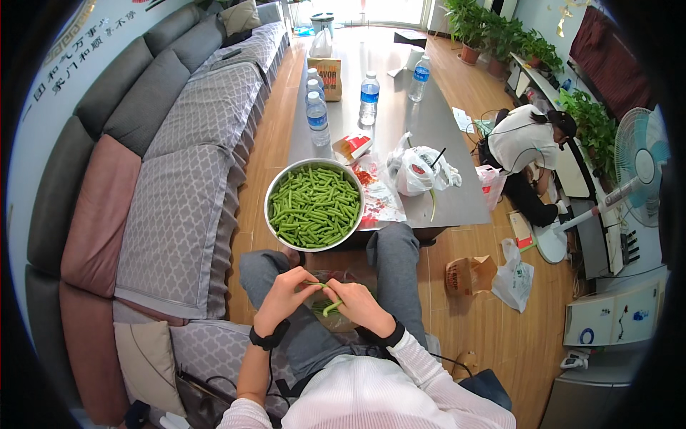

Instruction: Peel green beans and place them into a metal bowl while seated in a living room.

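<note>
Between my knees I hold a long green bean (pixel 333 307) with both hands. My left hand (pixel 290 294) pinches one end of it between thumb and fingers. The rest of the bean runs through my right hand (pixel 356 303), and its curved end hangs below those fingers. Under my hands, a clear plastic bag (pixel 337 323) on the floor contains more green beans, partly hidden by my hands. Beyond my hands, a large steel bowl (pixel 269 228) heaped with short pieces of green bean (pixel 315 206) stands at the near left corner of the table.
The long table (pixel 455 206) carries several water bottles (pixel 317 115), a stained paper wrapper (pixel 387 201) and a white plastic bag (pixel 415 174). A sofa (pixel 177 214) lines the left. At right are a crouching person (pixel 520 142), a standing fan (pixel 643 161) and a paper bag (pixel 465 276).
</note>
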Action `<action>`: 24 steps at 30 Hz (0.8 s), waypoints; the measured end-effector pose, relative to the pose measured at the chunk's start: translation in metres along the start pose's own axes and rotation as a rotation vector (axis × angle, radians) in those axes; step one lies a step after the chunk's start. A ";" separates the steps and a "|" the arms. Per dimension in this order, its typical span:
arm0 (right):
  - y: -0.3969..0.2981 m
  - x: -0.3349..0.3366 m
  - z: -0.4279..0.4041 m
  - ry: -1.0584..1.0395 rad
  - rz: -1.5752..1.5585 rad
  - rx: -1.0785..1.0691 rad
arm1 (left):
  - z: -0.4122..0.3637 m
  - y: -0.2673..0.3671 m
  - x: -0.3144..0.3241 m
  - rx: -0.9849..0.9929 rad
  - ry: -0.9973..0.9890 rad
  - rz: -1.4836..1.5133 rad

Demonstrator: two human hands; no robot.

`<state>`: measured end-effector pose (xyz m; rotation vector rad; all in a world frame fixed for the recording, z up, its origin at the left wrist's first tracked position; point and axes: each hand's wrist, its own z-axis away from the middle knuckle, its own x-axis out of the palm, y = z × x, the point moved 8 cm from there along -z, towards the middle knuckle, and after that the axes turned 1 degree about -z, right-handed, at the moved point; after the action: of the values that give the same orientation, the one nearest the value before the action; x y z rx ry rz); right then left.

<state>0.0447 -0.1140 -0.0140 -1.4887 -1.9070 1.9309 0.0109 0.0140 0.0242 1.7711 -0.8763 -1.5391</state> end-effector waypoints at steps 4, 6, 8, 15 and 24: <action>0.012 0.006 0.000 0.018 0.098 0.116 | 0.006 -0.005 0.012 -0.045 0.119 -0.081; 0.019 0.006 0.001 0.060 0.144 0.172 | 0.006 -0.003 0.019 -0.088 0.129 -0.073; 0.025 0.009 0.003 0.067 0.166 0.204 | 0.005 -0.004 0.025 -0.141 0.143 -0.082; 0.029 0.006 0.007 0.118 0.208 0.286 | 0.004 0.004 0.041 -0.128 0.241 -0.233; 0.033 0.001 0.008 0.190 -0.041 0.215 | -0.063 -0.009 -0.042 0.036 0.471 -0.282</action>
<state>0.0577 -0.1269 -0.0428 -1.4969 -1.5844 1.8351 0.0701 0.0556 0.0489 2.2297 -0.4374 -1.1850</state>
